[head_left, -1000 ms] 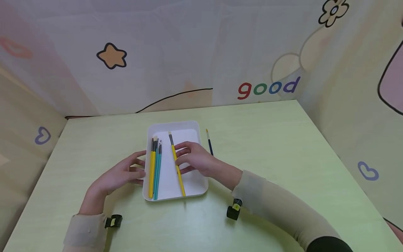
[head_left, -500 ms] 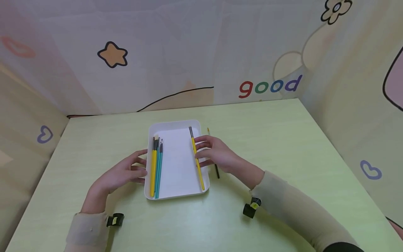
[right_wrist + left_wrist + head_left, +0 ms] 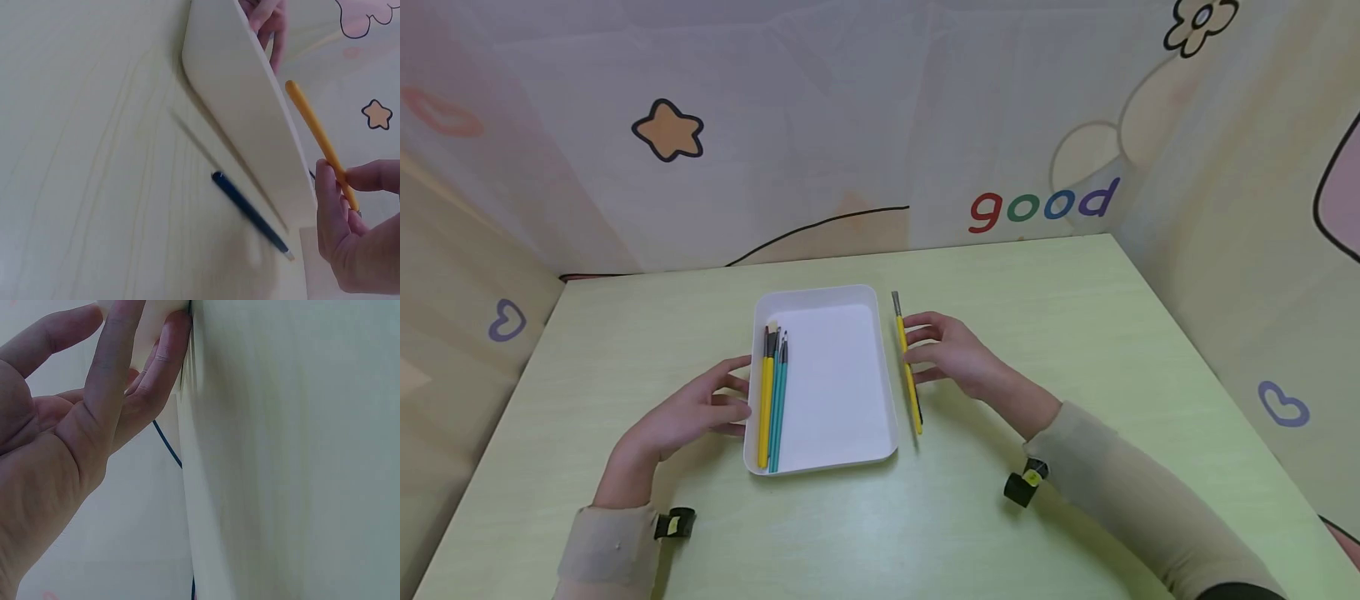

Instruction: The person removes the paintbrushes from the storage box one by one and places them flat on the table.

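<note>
My right hand point(image 3: 951, 354) pinches a yellow-handled paintbrush point(image 3: 907, 364) between thumb and fingers, just outside the tray's right side. In the right wrist view this paintbrush point(image 3: 312, 122) is raised above the table, bristle end hidden by the fingers. Beneath it a dark blue paintbrush point(image 3: 250, 211) lies on the table beside the tray wall; the head view mostly hides it. My left hand point(image 3: 692, 408) touches the left wall of the white tray point(image 3: 838, 383) with spread, nearly straight fingers. Along that side inside the tray lie a yellow paintbrush point(image 3: 765, 412) and teal paintbrushes point(image 3: 778, 408), side by side.
The pale green table point(image 3: 1037, 333) runs back to a printed cloth backdrop point(image 3: 812, 125), with cloth also on both sides. Dark camera mounts sit at the left wrist point(image 3: 673, 523) and right wrist point(image 3: 1026, 483).
My right hand has carried the yellow paintbrush rightward from over the tray's middle, past its right rim, to above the dark blue paintbrush. My left hand stays at the tray.
</note>
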The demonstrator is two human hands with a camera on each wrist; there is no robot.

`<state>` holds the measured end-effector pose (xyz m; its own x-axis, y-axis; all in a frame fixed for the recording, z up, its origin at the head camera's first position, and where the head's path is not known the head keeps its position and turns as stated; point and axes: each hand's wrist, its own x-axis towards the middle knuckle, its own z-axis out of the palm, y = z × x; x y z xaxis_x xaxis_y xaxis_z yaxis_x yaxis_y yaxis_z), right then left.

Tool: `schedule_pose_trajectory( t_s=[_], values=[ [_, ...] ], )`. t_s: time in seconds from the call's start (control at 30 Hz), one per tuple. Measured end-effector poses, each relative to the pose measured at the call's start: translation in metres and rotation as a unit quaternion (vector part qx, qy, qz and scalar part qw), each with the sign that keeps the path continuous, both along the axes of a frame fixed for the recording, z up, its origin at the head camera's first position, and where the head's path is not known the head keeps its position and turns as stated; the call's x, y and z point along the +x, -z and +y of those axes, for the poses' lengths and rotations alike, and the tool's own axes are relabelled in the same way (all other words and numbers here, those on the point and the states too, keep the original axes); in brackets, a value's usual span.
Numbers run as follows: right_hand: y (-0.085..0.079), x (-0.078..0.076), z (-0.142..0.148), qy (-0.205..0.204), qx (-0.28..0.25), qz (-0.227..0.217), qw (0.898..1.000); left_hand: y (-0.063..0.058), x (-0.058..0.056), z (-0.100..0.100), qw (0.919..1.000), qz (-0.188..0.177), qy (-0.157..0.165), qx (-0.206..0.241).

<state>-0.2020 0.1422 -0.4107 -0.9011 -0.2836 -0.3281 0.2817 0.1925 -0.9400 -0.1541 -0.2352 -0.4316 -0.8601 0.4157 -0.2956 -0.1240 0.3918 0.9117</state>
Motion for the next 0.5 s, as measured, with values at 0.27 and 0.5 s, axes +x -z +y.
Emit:
schedule_pose_trajectory(
  t_s=[0.27,0.5],
  values=[
    [0.018,-0.014,0.015,0.013,0.049,-0.010,0.999,0.001,-0.001,-0.001,1.0000,-0.004,-0.001,0.006],
    [0.026,-0.018,0.020,0.031,0.046,-0.010,0.998,0.003,-0.001,-0.001,1.0000,-0.007,-0.004,0.005]
  ],
)
